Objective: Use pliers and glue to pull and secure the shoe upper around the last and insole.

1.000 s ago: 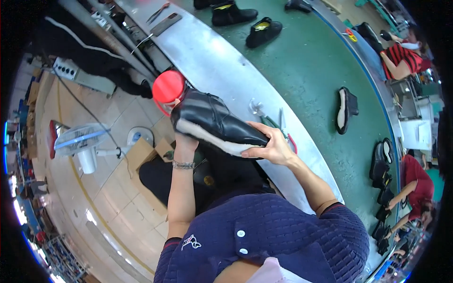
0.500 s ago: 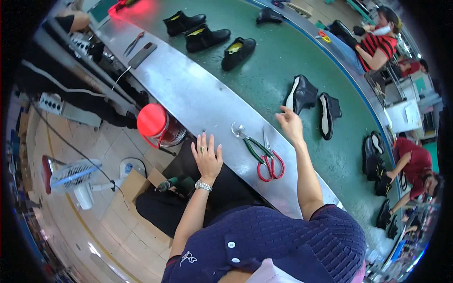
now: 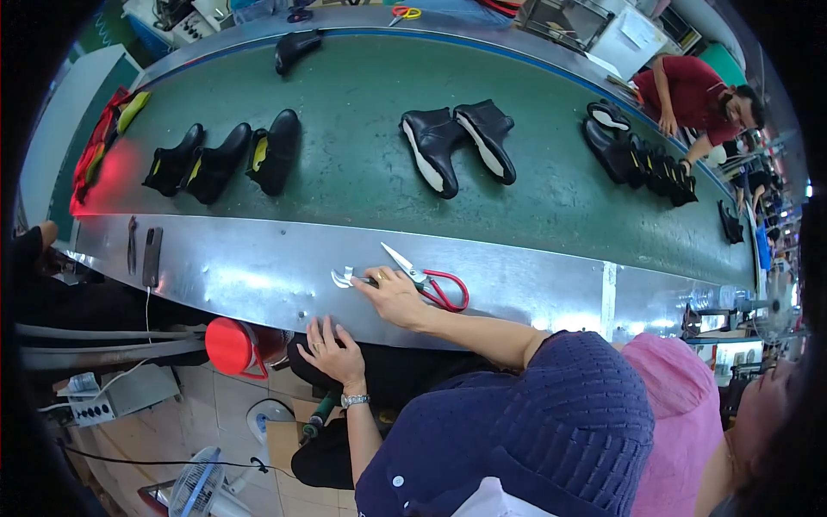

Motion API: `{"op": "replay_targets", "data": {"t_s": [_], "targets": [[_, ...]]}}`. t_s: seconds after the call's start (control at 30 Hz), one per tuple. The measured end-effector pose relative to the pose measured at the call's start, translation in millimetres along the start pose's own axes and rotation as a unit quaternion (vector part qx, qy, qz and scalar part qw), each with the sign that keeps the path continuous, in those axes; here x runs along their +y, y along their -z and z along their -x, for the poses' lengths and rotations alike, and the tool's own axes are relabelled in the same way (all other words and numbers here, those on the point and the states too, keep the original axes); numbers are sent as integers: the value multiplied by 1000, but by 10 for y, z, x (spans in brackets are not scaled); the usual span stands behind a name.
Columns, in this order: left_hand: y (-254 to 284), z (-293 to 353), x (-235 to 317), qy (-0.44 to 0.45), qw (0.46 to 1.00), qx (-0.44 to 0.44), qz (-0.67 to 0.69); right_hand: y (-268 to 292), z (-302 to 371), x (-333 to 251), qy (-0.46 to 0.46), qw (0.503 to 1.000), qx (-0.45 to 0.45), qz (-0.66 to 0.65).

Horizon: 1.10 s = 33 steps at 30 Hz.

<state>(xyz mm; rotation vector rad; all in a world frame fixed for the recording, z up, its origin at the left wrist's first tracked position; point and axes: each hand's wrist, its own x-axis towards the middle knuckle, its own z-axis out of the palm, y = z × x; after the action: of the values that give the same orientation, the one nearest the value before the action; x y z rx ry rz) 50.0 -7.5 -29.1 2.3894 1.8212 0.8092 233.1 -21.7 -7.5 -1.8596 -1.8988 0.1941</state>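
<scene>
My right hand [image 3: 394,297] is closed over green-handled nippers [image 3: 343,278] on the metal ledge [image 3: 517,293]. Their curved jaws stick out past my fingertips, and most of the handles is hidden under the hand. Just beyond it lie red-handled scissors [image 3: 450,293], blades pointing away to the left. My left hand [image 3: 336,355] holds nothing. Its fingers are spread at the near edge of the ledge, above my dark-clad leg. Two black boots with white sole edges [image 3: 435,151] stand close together on the green belt [image 3: 345,112] ahead.
Several black shoes [image 3: 220,162] are on the belt at left, and more [image 3: 637,159] near a person in red [image 3: 698,99]. A phone [image 3: 152,257] and tweezers [image 3: 132,246] lie on the ledge's left. Below it stands a red-lidded bucket [image 3: 228,346]. Someone in pink [image 3: 676,388] is at my right.
The view has turned, so the belt now runs across it. My right hand has drawn back from near the boots and closed on the nippers. My left hand stays open near the ledge.
</scene>
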Motion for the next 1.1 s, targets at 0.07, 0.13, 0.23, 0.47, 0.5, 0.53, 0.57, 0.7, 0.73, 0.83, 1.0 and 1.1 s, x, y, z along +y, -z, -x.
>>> {"op": "replay_targets", "data": {"t_s": [0.07, 0.13, 0.23, 0.47, 0.5, 0.53, 0.57, 0.7, 0.73, 0.83, 1.0, 1.1], "targets": [[-2, 8, -24, 4, 1000, 2, -2, 56, -206, -121, -56, 995, -76, -28], [31, 19, -31, 14, 1000, 0, 6, 66, -364, -193, -87, 994, -73, -11], [63, 1, -2, 4, 1000, -2, 27, 312, -798, -255, -141, 974, -176, 17], [125, 39, 1, 23, 998, 28, 48, 217, -2332, -118, 8, 994, 70, -85], [125, 43, -11, 22, 998, 27, 50, 131, -2552, -127, 41, 986, 123, -105], [114, 39, -9, 21, 998, 27, 54, 33, -2737, -104, 47, 985, 127, -108], [94, 35, 7, 18, 998, 33, 53, -68, -2902, -50, 23, 991, 103, -82], [37, 21, 20, 11, 997, 46, 67, -332, -3002, 182, -14, 988, 103, -111], [22, 30, 5, 11, 997, 42, 64, -317, -2949, 224, -21, 986, 101, -131], [-5, 34, 31, -1, 996, 48, 73, -128, -2713, 567, 10, 987, 79, -138], [34, 116, -138, -2, 997, 44, 65, 660, -2482, 197, 40, 972, 112, -203], [46, 100, -168, -14, 994, 31, 103, 1413, -2316, -61, -35, 957, 89, -272]]}}
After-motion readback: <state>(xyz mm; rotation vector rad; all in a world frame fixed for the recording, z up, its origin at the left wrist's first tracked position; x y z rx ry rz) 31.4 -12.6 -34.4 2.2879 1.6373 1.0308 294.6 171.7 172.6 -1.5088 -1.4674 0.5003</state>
